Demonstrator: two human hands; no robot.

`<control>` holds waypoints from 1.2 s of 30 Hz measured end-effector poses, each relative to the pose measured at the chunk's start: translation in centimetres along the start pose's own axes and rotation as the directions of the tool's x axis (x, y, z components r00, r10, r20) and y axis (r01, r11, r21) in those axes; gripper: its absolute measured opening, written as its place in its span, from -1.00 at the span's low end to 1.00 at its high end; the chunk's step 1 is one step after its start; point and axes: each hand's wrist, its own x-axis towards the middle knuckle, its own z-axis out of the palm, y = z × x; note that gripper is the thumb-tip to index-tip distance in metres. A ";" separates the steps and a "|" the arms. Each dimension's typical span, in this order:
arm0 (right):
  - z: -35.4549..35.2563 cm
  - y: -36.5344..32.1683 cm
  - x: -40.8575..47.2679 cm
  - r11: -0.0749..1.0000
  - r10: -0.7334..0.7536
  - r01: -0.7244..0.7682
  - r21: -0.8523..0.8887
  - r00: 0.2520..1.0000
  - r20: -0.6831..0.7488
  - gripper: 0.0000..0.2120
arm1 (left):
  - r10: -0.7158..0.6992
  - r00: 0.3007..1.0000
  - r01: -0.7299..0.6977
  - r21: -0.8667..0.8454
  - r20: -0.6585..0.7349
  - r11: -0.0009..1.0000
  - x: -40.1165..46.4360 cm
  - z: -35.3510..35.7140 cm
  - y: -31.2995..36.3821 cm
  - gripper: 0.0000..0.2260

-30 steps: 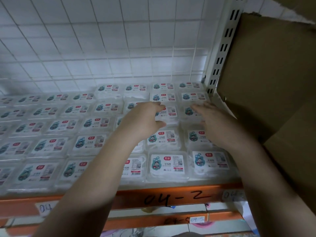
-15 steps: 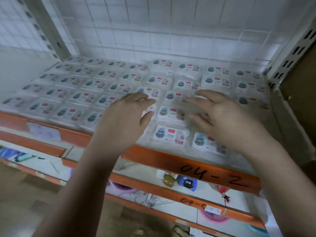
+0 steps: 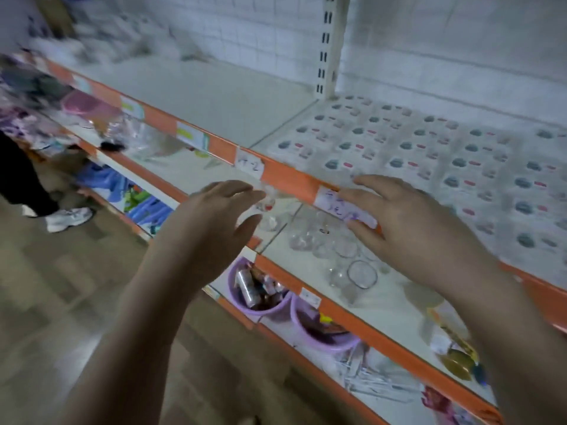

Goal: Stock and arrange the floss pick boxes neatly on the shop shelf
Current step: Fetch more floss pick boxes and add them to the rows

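With both hands (image 3: 211, 228) (image 3: 408, 228) empty and spread before the shelf (image 3: 294, 179), we judge fetching more boxes (image 3: 429, 154) comes next.

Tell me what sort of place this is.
Most likely a small general goods shop. Orange-edged shelves with handwritten labels carry rows of floss pick boxes, clear glassware on the shelf below, and purple tubs of small goods under that.

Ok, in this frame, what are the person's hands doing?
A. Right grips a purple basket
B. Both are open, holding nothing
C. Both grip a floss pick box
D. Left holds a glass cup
B: the left hand and right hand hover with fingers spread in front of the shelf edge, nothing between the fingers.
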 end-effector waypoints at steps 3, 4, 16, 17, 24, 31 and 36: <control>1.2 -5.7 5.1 0.997 -0.046 0.044 0.057 0.999 0.029 -0.63 | -0.028 0.999 0.027 0.026 0.034 0.999 -1.2 -1.9 -6.9 -0.68; 1.5 -7.2 6.6 0.996 -0.060 0.057 0.069 0.997 0.044 -0.64 | -0.049 0.998 0.048 0.029 0.042 0.998 -1.4 -2.6 -8.9 -0.68; 7.3 -17.6 24.8 0.987 -0.114 0.099 0.126 0.987 0.116 -0.62 | -0.234 0.968 0.233 0.027 0.090 0.972 1.8 -4.4 -28.6 -0.66; 8.1 -18.1 26.9 0.986 -0.115 0.101 0.129 0.988 0.104 -0.63 | -0.239 0.966 0.237 0.030 0.099 0.971 2.9 -4.4 -30.6 -0.65; 12.4 -20.8 43.2 0.989 -0.083 0.072 0.126 0.993 0.086 -0.63 | -0.207 0.975 0.200 0.083 0.081 0.976 13.4 -5.8 -43.4 -0.66; 12.8 -22.5 55.4 0.998 -0.039 0.030 0.062 0.990 0.139 -0.59 | -0.153 0.981 0.144 0.083 0.116 0.986 22.6 -6.9 -53.4 -0.66; 13.7 -22.7 61.5 0.999 0.031 -0.029 -0.014 0.986 0.165 -0.59 | -0.110 0.984 0.103 0.054 0.140 0.993 28.8 -6.9 -59.8 -0.66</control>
